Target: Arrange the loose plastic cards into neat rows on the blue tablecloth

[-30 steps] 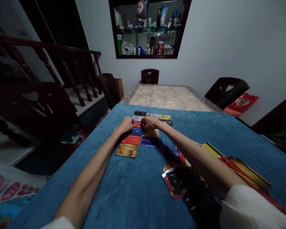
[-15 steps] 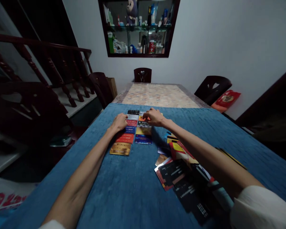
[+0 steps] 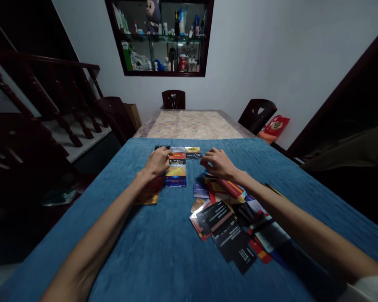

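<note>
Flat cards lie in neat overlapping columns on a blue cloth (image 3: 138, 235). My left hand (image 3: 157, 162) rests over the left column, fingers bent, fingertips by an orange-red card (image 3: 177, 155); it hides most of that column. A gold card (image 3: 148, 198) shows below it. The middle column runs down to a yellow card (image 3: 175, 171) and a dark blue card (image 3: 175, 181). Right of its top lie a small yellow card (image 3: 192, 149) and a black card (image 3: 193, 155). Beside the black card my right hand (image 3: 219, 163) hovers, fingers loosely curled, with nothing visible in them.
A loose pile of mixed cards, with black cards (image 3: 228, 237) on top, spreads under my right forearm. A patterned tabletop (image 3: 189, 123) extends beyond the cloth. Chairs (image 3: 258, 115) stand around the table, and a banister (image 3: 59, 63) runs along the left.
The view has turned right. My left hand has shifted right across the left column. My right hand has drawn away rightward from the cards, uncovering the small yellow and black ones.
</note>
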A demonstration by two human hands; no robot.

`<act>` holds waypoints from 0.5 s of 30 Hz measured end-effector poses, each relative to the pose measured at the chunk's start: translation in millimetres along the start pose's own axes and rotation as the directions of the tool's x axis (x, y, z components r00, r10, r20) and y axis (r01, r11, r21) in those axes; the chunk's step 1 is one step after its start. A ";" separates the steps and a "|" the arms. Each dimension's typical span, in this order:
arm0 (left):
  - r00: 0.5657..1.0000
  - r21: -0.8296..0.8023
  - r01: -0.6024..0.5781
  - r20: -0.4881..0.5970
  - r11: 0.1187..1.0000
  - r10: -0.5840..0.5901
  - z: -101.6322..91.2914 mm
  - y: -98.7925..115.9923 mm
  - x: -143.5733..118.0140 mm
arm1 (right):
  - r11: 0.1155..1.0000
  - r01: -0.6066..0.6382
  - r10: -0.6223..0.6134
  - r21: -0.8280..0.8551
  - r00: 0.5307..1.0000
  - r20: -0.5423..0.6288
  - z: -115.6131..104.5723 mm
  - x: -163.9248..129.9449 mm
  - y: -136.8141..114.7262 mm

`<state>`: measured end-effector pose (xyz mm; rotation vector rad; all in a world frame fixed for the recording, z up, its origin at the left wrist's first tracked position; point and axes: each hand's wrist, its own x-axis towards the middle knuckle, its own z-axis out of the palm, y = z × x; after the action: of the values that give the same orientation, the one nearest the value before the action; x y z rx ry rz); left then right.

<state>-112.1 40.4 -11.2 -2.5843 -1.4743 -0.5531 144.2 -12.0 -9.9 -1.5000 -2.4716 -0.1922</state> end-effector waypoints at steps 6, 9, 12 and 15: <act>0.990 -0.063 -0.142 0.005 0.988 0.142 -1.3 40.3 -9.6 | 0.998 -0.063 0.063 -0.005 0.998 -0.027 6.1 -48.2 22.5; 0.976 -0.101 -0.212 0.022 0.972 0.215 -0.7 59.2 -14.8 | 0.995 -0.096 0.096 0.000 0.994 -0.047 8.5 -67.3 31.3; 0.962 -0.122 -0.253 0.072 0.960 0.263 1.9 75.5 -18.6 | 0.994 -0.113 0.113 0.009 0.992 -0.063 9.6 -81.1 36.3; 0.950 -0.120 -0.263 0.142 0.957 0.279 7.0 90.6 -20.5 | 0.994 -0.107 0.109 0.028 0.992 -0.067 11.8 -88.6 36.4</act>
<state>-42.6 -21.3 -18.1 -2.9033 -1.1239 -0.4041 214.0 -68.0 -45.9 -1.5846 -2.3244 -0.1895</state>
